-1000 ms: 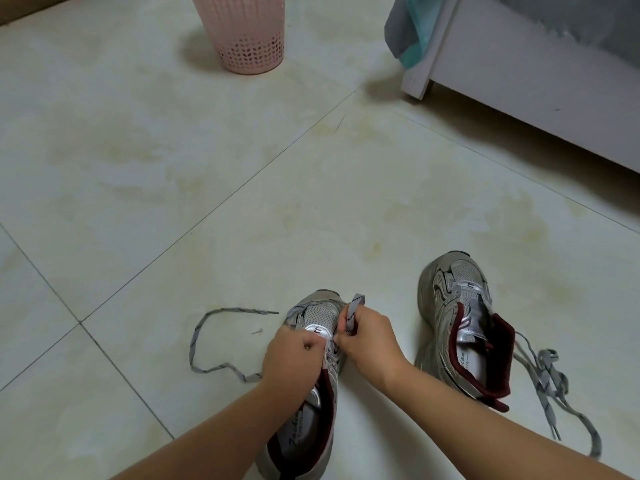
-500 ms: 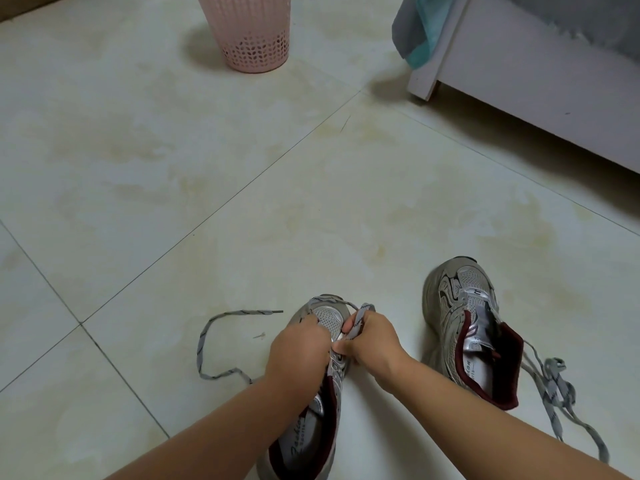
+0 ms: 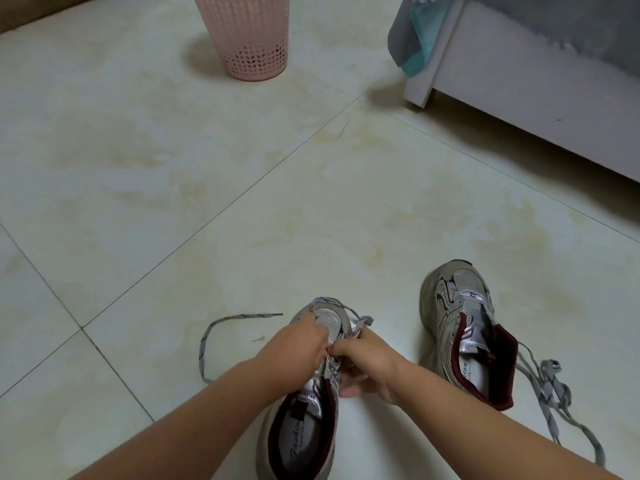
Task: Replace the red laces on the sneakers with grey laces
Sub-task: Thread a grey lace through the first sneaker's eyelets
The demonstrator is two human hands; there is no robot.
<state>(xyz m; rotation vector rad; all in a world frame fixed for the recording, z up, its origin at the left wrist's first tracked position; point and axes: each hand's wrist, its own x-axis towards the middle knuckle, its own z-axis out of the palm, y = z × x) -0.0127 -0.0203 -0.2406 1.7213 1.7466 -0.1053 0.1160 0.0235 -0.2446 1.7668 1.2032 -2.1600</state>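
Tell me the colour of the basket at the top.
Pink, with small perforations; the head view shows the basket.

**Dim, even light over a tiled floor**

Soft, subdued indoor light falls on the glossy floor [image 3: 242, 188], which carries a faint sheen but no hard glare. A blurred shadow spreads left of the pink basket [image 3: 247, 32]; a darker one pools beneath the white furniture [image 3: 526, 98]. Wide-angle distortion bends tile lines near the edges. Focus is mildly soft throughout.

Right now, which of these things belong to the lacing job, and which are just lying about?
In the job: near sneaker, grey lace, left hand, right hand, second sneaker, its loose grey lace.
Lying about: pink basket, white furniture, teal cloth.
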